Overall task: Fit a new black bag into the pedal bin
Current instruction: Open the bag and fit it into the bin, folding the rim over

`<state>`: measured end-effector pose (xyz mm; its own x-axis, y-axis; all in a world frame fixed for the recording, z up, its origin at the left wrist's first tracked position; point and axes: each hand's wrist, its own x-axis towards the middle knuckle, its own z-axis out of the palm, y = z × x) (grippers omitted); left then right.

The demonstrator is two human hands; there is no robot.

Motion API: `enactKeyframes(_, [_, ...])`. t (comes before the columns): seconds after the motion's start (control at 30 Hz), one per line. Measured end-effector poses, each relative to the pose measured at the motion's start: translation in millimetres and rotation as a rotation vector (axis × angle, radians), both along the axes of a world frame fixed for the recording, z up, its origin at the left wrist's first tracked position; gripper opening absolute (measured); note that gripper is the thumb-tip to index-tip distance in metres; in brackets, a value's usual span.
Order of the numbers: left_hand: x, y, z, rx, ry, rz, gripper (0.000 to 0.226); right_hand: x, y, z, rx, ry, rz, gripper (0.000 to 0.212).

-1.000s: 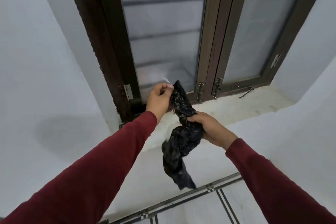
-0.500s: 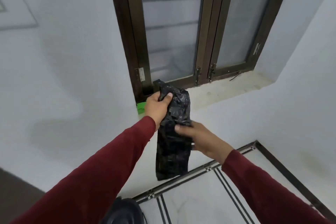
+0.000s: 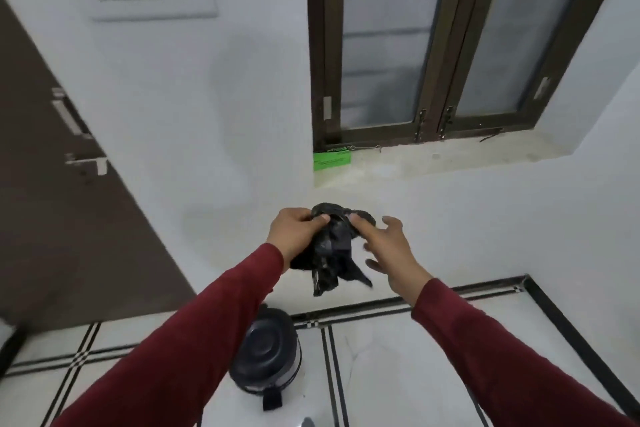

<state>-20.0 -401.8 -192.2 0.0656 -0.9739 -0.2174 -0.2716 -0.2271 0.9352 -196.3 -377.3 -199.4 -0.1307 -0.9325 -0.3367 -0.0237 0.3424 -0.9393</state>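
**Bag bunched above the bin**

Head view: the crumpled black plastic bag (image 3: 330, 246) hangs between both hands. The left hand (image 3: 298, 231) pinches its top; the right hand (image 3: 384, 246) touches it with spread fingers. The round black lidded pedal bin (image 3: 265, 359) stands on the floor below.

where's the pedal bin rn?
Head view, bottom centre: the pedal bin stands lid-closed on the tiled floor, under the left forearm, below the bag.
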Motion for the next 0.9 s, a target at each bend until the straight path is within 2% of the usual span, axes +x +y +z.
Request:
enactKeyframes(0.03, [7, 14, -6, -0.010, -0.068, 0.098, 0.027, 8, 19, -2, -0.069, 0.048, 0.035, 0.093])
enactKeyframes(0.07, [9, 22, -10, -0.008, -0.107, 0.167, 0.031, 12, 33, -3, -0.148, 0.057, 0.084, 0.099])
enactKeyframes(0.1, [14, 37, -12, 0.004, -0.127, 0.231, 0.033, 21, 49, -4, -0.218, 0.047, 0.167, 0.097])
enactKeyframes(0.17, [28, 66, -14, 0.064, -0.141, 0.324, 0.039, 40, 77, -7, -0.303, 0.126, 0.350, 0.077])
enactKeyframes(0.23, [44, 91, -15, 0.095, -0.131, 0.344, 0.038, 54, 92, -17, -0.353, 0.265, 0.381, 0.042])
enactKeyframes(0.3, [61, 112, -14, 0.102, -0.128, 0.340, 0.034, 65, 101, -18, -0.263, 0.167, 0.311, 0.011])
enactKeyframes(0.33, [71, 122, -13, 0.112, -0.142, 0.320, 0.038, 70, 105, -16, -0.169, 0.069, 0.300, 0.010])
enactKeyframes(0.4, [92, 144, -12, 0.137, -0.107, 0.301, 0.044, 81, 114, -9, -0.015, -0.050, 0.296, 0.026])
enactKeyframes(0.47, [114, 165, -10, 0.225, 0.211, 0.311, 0.038, 95, 129, -5, 0.060, -0.078, 0.275, 0.033])
enactKeyframes(0.53, [133, 182, -4, 0.328, 0.575, 0.394, 0.030, 110, 143, -6, 0.089, -0.108, 0.246, 0.028])
enactKeyframes(0.6, [146, 196, -1, 0.341, 0.780, 0.462, 0.030, 126, 159, -9, 0.101, -0.128, 0.243, 0.024])
enactKeyframes(0.63, [153, 204, 1, 0.317, 0.821, 0.434, 0.033, 136, 168, -8, 0.104, -0.154, 0.235, 0.023])
enactKeyframes(0.7, [172, 224, 5, 0.262, 0.769, 0.289, 0.042, 159, 186, -9, 0.087, -0.174, 0.215, 0.020])
enactKeyframes(0.8, [191, 255, 9, 0.259, 0.478, -0.011, 0.046, 193, 206, -11, 0.044, -0.134, 0.225, 0.012])
enactKeyframes(0.83, [195, 259, 7, 0.250, 0.394, -0.030, 0.037, 203, 213, -10, 0.039, -0.125, 0.226, 0.009])
enactKeyframes(0.9, [205, 265, 2, 0.241, 0.299, 0.075, 0.017, 219, 226, -9, 0.039, -0.111, 0.245, 0.014])
